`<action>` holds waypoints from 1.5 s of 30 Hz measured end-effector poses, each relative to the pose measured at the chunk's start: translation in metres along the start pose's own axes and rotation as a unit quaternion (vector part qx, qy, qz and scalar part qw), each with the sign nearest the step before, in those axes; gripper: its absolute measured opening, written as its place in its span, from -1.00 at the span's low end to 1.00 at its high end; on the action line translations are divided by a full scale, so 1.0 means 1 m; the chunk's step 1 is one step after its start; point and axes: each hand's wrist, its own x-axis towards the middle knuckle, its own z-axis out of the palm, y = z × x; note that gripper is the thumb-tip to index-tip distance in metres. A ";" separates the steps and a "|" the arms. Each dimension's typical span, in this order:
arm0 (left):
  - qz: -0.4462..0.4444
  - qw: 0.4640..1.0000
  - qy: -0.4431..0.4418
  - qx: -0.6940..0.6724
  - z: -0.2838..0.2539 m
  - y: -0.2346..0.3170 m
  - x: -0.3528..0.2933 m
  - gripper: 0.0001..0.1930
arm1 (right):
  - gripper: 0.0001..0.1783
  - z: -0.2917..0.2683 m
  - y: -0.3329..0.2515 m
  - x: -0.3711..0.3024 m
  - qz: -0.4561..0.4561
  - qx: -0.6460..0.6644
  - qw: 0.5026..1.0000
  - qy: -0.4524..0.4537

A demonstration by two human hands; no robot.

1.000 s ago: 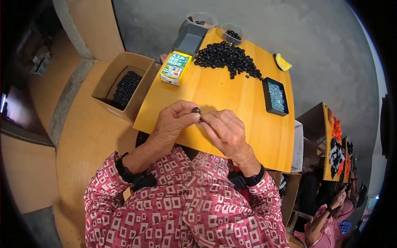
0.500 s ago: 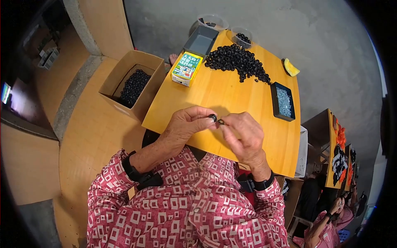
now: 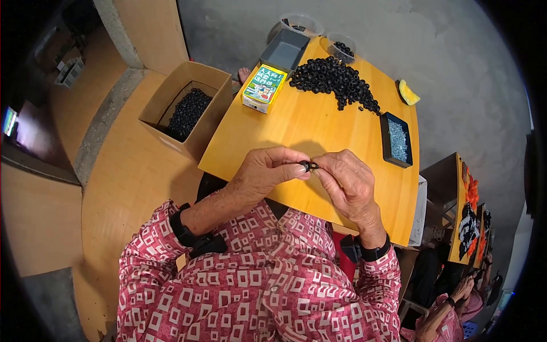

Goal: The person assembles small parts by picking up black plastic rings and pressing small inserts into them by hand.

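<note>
My left hand [image 3: 259,172] is closed, with a small black round part [image 3: 306,166] pinched between thumb and forefinger. My right hand [image 3: 349,183] pinches a tiny dark piece [image 3: 314,165] and presses it against that part, above the near edge of the yellow wooden table [image 3: 273,134]. Fingers hide most of both pieces. Farther back on the table lies a heap of black ring-shaped parts [image 3: 333,81]. To the right, a black tray [image 3: 387,149] holds many small clear-bluish pieces.
A yellow-green carton [image 3: 264,88] and a grey tray [image 3: 285,51] stand at the back left, beside clear tubs [image 3: 341,50]. Left of the table is a cardboard box [image 3: 159,105] of black parts. A yellow wedge-shaped thing [image 3: 408,93] lies at the right edge. Another person [image 3: 441,319] sits lower right.
My right hand has brought its dark piece against the black part in my left hand; before, a small gap lay between them. The view has shifted slightly.
</note>
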 end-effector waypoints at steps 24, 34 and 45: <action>0.026 1.000 -0.006 0.003 -0.003 -0.014 0.001 -0.79 | -0.77 0.004 -0.002 0.003 0.002 0.005 1.000 -0.027; -0.028 0.999 -0.030 -0.021 -0.002 -0.012 0.000 -0.72 | -0.77 0.020 0.001 -0.016 0.058 0.072 0.995 0.047; -0.058 0.993 -0.076 -0.063 -0.005 -0.014 0.003 -0.73 | -0.69 0.021 0.003 -0.020 0.037 0.076 0.996 0.038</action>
